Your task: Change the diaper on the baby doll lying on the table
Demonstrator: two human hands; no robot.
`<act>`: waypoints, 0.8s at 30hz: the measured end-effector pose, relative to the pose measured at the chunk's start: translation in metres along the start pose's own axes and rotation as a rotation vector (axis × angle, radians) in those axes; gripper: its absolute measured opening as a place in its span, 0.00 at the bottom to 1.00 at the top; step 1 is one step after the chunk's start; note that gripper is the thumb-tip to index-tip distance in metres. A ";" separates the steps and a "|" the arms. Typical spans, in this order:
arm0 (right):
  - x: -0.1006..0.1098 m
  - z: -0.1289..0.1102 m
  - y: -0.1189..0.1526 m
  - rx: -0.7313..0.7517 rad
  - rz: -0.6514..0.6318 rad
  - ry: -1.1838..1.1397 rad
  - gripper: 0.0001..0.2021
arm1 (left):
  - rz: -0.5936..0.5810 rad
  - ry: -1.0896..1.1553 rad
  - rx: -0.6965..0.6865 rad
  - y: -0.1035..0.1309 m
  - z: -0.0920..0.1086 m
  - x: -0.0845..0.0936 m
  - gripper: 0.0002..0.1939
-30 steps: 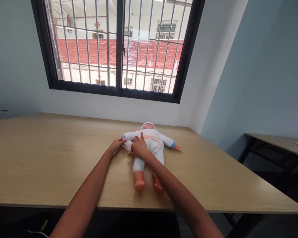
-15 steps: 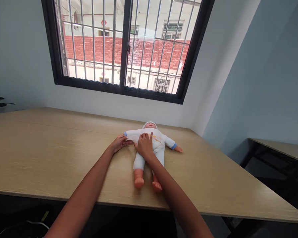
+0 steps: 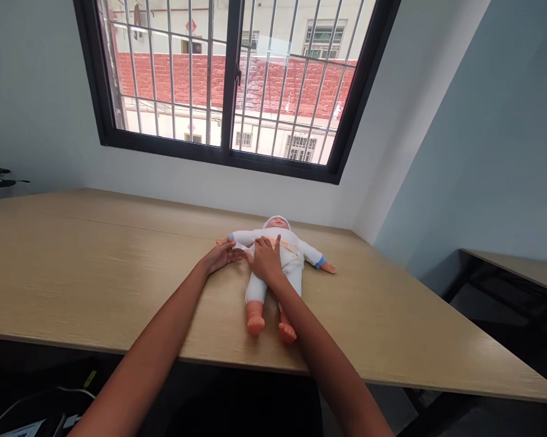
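A baby doll (image 3: 293, 280) lies on its back on the wooden table, head toward the window and feet toward me. It wears a white outfit with blue cuffs and a white cap. My left hand (image 3: 219, 257) is beside the doll's arm on the left, thumb and fingers closed on the edge of its white top (image 3: 250, 235), which stretches out a little. Over the doll's belly is my right hand (image 3: 266, 261), its fingers bent onto the top's front and one finger sticking up. The exact contact under its fingertips is hidden.
The wooden table (image 3: 118, 273) has its front edge close to me. Behind it a barred window (image 3: 225, 156) is set in the wall. A second table (image 3: 519, 270) stands at right, plant leaves (image 3: 0, 181) show at far left, and a pale cable (image 3: 68, 390) lies below.
The view has tilted slightly downward. My left hand has shifted a little toward the doll's body, and the doll's hand beside it now shows. My right hand stays on the belly.
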State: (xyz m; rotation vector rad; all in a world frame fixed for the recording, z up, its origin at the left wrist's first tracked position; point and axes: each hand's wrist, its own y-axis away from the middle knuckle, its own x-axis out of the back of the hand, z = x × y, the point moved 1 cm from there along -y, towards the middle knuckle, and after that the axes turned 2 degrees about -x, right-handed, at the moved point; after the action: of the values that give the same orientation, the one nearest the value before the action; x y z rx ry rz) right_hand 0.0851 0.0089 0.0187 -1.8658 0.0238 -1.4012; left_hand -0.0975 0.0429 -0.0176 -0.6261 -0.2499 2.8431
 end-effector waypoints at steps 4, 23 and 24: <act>0.001 0.000 0.001 -0.066 -0.013 0.049 0.24 | -0.068 -0.008 0.022 0.001 0.002 -0.006 0.15; 0.001 0.024 -0.007 -0.323 0.240 -0.166 0.17 | 0.032 -0.256 -0.205 0.002 0.025 -0.076 0.18; 0.002 0.027 -0.007 -0.339 0.262 -0.174 0.17 | 0.079 -0.260 -0.228 0.002 0.025 -0.081 0.17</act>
State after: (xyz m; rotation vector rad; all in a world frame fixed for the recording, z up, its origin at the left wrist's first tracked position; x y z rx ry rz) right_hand 0.1051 0.0282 0.0217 -2.1638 0.4267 -1.1018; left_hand -0.0373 0.0184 0.0365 -0.3084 -0.6121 2.9944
